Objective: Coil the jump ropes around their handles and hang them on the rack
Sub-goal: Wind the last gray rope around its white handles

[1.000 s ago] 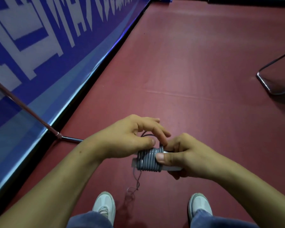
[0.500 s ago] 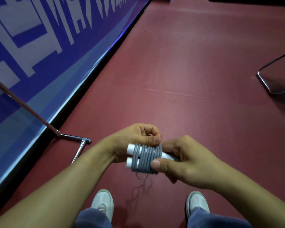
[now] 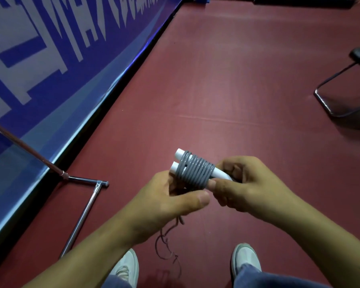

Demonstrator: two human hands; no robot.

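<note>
— Most of the view is filled by what?
— A dark red floor [image 3: 237, 80] is seen, bounded on the left by a blue banner [image 3: 50, 59] printed with white characters. A chrome tube frame [image 3: 79, 217] is set on the floor at the banner's foot. Part of a black chair [image 3: 341, 96] on a bent metal leg is caught at the right edge.
— And nearer the camera?
— Two bare forearms are stretched forward over pale shoes [image 3: 245, 260] and blue trouser legs. The jump rope [image 3: 195, 171] is held between the hands, above the floor and in front of the body.
— How is it pointed?
— Its long axis is laid from lower right to upper left. One end is buried in the right hand [image 3: 252, 186]. The free ends are aimed up and left, toward the banner.
— How is it made up?
— Two white handles [image 3: 180, 152] are laid side by side, touching. They are bound together by grey cord [image 3: 204, 175] wound round both in close, even turns. A short bare length of each handle is left showing past the coil.
— And the grips?
— The right hand is closed round the handles' near end, its thumb pressed against the last turn. The left hand [image 3: 170, 202] is curled up from below, fingers tucked against the coil and thumb laid across beneath it. Whether the cord's end is pinched there cannot be told.
— Anything smaller?
— A thin dark string [image 3: 166, 242] is seen dangling in loose loops from under the left hand, between the shoes.
</note>
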